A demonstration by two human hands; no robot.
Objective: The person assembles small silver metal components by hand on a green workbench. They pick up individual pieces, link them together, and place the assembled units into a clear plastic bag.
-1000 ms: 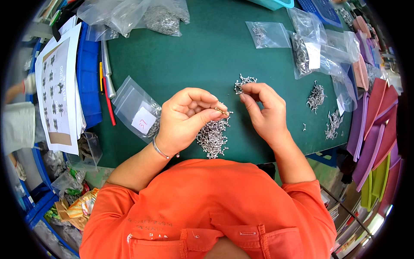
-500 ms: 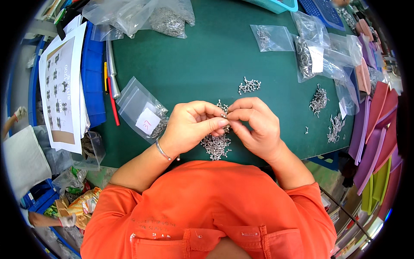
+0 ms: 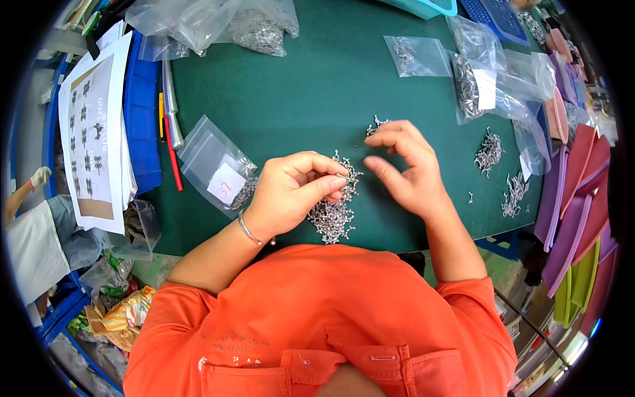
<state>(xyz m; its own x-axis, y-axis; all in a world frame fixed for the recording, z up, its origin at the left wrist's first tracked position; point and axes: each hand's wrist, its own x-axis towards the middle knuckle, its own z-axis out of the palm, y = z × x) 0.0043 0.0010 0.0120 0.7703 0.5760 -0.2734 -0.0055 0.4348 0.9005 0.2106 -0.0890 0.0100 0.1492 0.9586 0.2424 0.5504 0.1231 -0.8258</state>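
My left hand (image 3: 297,185) is closed in a pinch on a small silver metal piece (image 3: 344,177), mostly hidden by the fingertips. Right below and beside it lies a heap of small silver metal pieces (image 3: 331,221) on the green tabletop (image 3: 297,99). My right hand (image 3: 411,173) is open, thumb and fingers apart, with nothing visible between them. Its fingertips are at the near edge of a smaller pile of similar pieces (image 3: 378,122), partly covering it. Left of my left hand lies a zip bag (image 3: 206,155) with a handwritten white label and metal pieces inside.
Two more small piles, one of metal parts (image 3: 489,152) and one of longer pieces (image 3: 513,197), lie at right. Clear bags of parts (image 3: 468,89) sit behind them. Pens (image 3: 173,155), a blue bin (image 3: 142,119) and printed sheets (image 3: 96,132) line the left. Another person's gloved hand (image 3: 41,177) shows far left.
My right hand has parted from the left and moved right and away from me to the small pile, its fingers spreading. The left hand stays in its pinch. The other person's arm shifted.
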